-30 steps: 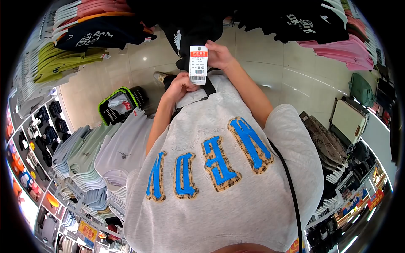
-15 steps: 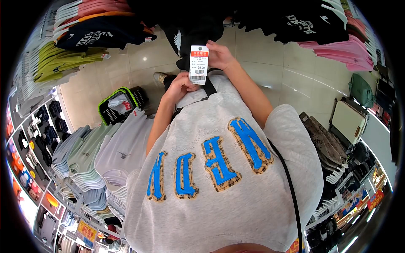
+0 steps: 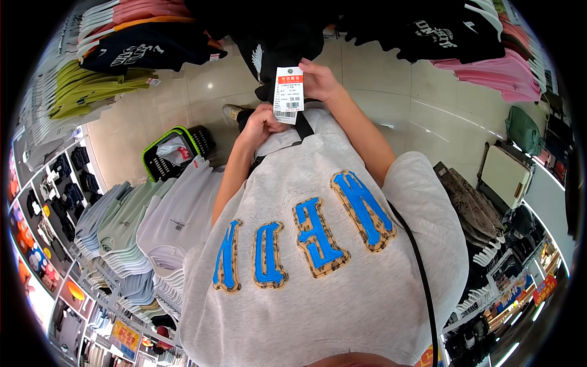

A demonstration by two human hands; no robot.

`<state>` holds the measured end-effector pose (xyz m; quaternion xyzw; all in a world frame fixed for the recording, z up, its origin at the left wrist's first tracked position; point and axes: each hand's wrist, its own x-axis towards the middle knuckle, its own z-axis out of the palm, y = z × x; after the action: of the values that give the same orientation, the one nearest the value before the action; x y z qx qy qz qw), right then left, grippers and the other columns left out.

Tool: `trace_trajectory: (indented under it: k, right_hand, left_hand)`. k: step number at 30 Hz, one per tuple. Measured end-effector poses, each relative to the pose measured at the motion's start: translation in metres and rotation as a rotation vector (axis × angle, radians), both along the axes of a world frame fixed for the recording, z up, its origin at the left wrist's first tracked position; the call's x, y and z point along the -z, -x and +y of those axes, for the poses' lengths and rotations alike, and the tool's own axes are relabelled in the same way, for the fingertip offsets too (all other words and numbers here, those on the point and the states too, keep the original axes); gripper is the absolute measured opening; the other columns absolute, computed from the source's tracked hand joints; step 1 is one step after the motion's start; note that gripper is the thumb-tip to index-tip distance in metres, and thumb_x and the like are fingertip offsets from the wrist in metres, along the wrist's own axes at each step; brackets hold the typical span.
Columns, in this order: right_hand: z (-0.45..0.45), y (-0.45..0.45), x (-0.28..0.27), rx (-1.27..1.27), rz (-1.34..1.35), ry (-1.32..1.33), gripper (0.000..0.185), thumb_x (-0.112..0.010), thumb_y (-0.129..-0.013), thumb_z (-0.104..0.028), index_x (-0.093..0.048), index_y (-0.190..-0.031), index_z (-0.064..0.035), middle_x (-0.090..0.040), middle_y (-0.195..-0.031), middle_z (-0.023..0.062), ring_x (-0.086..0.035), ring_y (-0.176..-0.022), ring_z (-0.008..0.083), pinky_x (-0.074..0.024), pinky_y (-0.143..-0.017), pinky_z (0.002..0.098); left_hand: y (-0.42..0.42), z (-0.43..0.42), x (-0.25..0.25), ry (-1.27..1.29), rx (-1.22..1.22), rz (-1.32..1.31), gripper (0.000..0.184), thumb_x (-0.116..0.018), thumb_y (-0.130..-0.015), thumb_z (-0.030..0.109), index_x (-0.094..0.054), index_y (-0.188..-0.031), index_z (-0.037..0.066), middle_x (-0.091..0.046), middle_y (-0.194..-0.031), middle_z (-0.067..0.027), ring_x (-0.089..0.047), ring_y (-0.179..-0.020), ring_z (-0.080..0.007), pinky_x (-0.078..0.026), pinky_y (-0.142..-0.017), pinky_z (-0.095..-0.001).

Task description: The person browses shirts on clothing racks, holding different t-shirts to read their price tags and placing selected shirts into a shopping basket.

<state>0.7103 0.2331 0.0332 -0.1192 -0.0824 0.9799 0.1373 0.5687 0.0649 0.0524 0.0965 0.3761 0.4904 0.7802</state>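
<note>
My right hand (image 3: 319, 81) pinches the right edge of a white and red price tag (image 3: 290, 88), which shows a printed 39.00 and a barcode. A second tag (image 3: 285, 119) shows behind it along the left and bottom edges. My left hand (image 3: 263, 124) is curled closed at the lower left corner of the tags, its thumb and fingers touching the rear one. Just beyond the tags hangs a black garment (image 3: 278, 54) with a white wing print. A black strap (image 3: 304, 126) lies below the tags, against the grey shirt (image 3: 330, 306) that I wear.
Dark T-shirts (image 3: 156, 49) hang at the upper left, a black T-shirt (image 3: 446, 37) at the upper right. A green-rimmed black basket (image 3: 194, 142) stands on the tiled floor (image 3: 391, 92). Pale T-shirts (image 3: 177, 220) hang close on my left; patterned clothes (image 3: 468, 199) are on my right.
The front price tag has slid slightly up and right, so more of the rear tag shows at the left and bottom. Both hands stay nearly where they were.
</note>
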Motion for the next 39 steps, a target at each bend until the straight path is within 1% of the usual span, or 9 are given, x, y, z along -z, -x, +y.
trace_trajectory:
  k: [13, 19, 21, 29, 30, 32, 35, 37, 39]
  right_hand:
    - [-0.002, -0.002, -0.006, -0.014, -0.002, -0.05, 0.009, -0.059, -0.087, -0.013, -0.054, -0.093, -0.0087, -0.062, -0.102, 0.0087, -0.059, -0.099, 0.0242, -0.0447, -0.09, 0.0415]
    - [0.0, -0.004, 0.017, -0.037, 0.073, 0.001, 0.018, -0.059, -0.089, -0.02, -0.056, -0.101, -0.0071, -0.062, -0.105, 0.0109, -0.059, -0.1, 0.0265, -0.0454, -0.089, 0.0439]
    - [-0.001, -0.003, 0.011, -0.041, -0.065, 0.011, 0.02, -0.059, -0.09, -0.022, -0.056, -0.101, -0.0066, -0.062, -0.106, 0.0119, -0.059, -0.102, 0.0279, -0.0453, -0.09, 0.0449]
    - [0.002, 0.011, 0.002, 0.073, -0.37, 0.115, 0.023, -0.062, -0.087, -0.024, -0.061, -0.09, -0.0014, -0.066, -0.087, 0.0134, -0.065, -0.081, 0.0262, -0.0524, -0.077, 0.039]
    - [0.006, 0.012, 0.012, 0.095, -0.4, 0.102, 0.022, -0.063, -0.086, -0.023, -0.061, -0.089, -0.0019, -0.066, -0.087, 0.0133, -0.065, -0.08, 0.026, -0.0528, -0.075, 0.0387]
    - [0.016, 0.01, 0.045, 0.094, -0.471, 0.077, 0.019, -0.063, -0.084, -0.022, -0.061, -0.087, -0.0026, -0.066, -0.085, 0.0128, -0.065, -0.079, 0.026, -0.0536, -0.073, 0.0381]
    - [0.026, 0.007, 0.075, 0.094, -0.603, 0.047, 0.018, -0.064, -0.08, -0.02, -0.061, -0.085, -0.0027, -0.066, -0.082, 0.0117, -0.065, -0.078, 0.0267, -0.0541, -0.073, 0.0387]
    - [0.03, 0.003, 0.121, 0.198, -0.688, 0.052, 0.021, -0.062, -0.081, -0.02, -0.06, -0.091, -0.0014, -0.065, -0.088, 0.0126, -0.064, -0.082, 0.028, -0.0539, -0.074, 0.0405]
    - [0.041, -0.011, 0.166, 0.164, -0.747, 0.034, 0.029, -0.063, -0.08, -0.02, -0.057, -0.102, -0.0014, -0.063, -0.101, 0.0119, -0.061, -0.094, 0.0294, -0.0491, -0.086, 0.0436]
  left_hand:
    - [-0.007, -0.004, 0.002, 0.184, -0.186, 0.052, 0.038, -0.047, -0.055, 0.004, -0.057, -0.089, -0.01, -0.054, -0.07, -0.012, -0.031, -0.048, -0.0124, -0.03, -0.047, -0.0249]
    - [-0.003, -0.004, 0.006, 0.086, -0.099, 0.004, 0.04, -0.047, -0.054, 0.005, -0.057, -0.089, -0.013, -0.049, -0.063, -0.0076, -0.03, -0.045, -0.011, -0.03, -0.045, -0.0235]
    - [-0.006, 0.0, -0.004, 0.075, -0.099, 0.029, 0.019, -0.045, -0.057, 0.004, -0.054, -0.07, -0.007, -0.037, -0.053, -0.0012, -0.028, -0.044, -0.0107, -0.025, -0.044, -0.0246]
    - [-0.01, 0.004, -0.018, 0.029, -0.055, 0.13, 0.013, -0.051, -0.07, 0.009, -0.055, -0.078, 0.0, -0.041, -0.062, 0.0023, -0.032, -0.052, -0.0061, -0.024, -0.047, -0.0218]
    - [-0.008, 0.001, -0.002, -0.035, 0.002, 0.167, 0.029, -0.054, -0.071, 0.013, -0.057, -0.097, 0.0, -0.046, -0.071, 0.0041, -0.038, -0.058, -0.0035, -0.029, -0.051, -0.0187]
    - [-0.008, 0.001, -0.002, -0.014, -0.055, 0.205, 0.018, -0.06, -0.075, 0.013, -0.048, -0.086, 0.006, -0.044, -0.07, 0.0028, -0.04, -0.059, -0.0058, -0.03, -0.052, -0.0201]
    - [-0.007, -0.004, 0.007, 0.115, -0.152, 0.204, 0.024, -0.064, -0.082, 0.013, -0.04, -0.083, 0.01, -0.043, -0.066, 0.0005, -0.041, -0.058, -0.0087, -0.032, -0.052, -0.0222]
    - [-0.004, -0.008, 0.017, 0.155, -0.194, 0.176, 0.023, -0.063, -0.085, 0.013, -0.04, -0.087, 0.009, -0.042, -0.064, 0.0009, -0.04, -0.056, -0.0087, -0.031, -0.051, -0.0236]
    - [0.0, -0.014, 0.021, 0.15, -0.197, 0.18, 0.023, -0.062, -0.086, 0.014, -0.04, -0.087, 0.009, -0.042, -0.065, 0.0014, -0.039, -0.056, -0.0079, -0.032, -0.05, -0.0237]
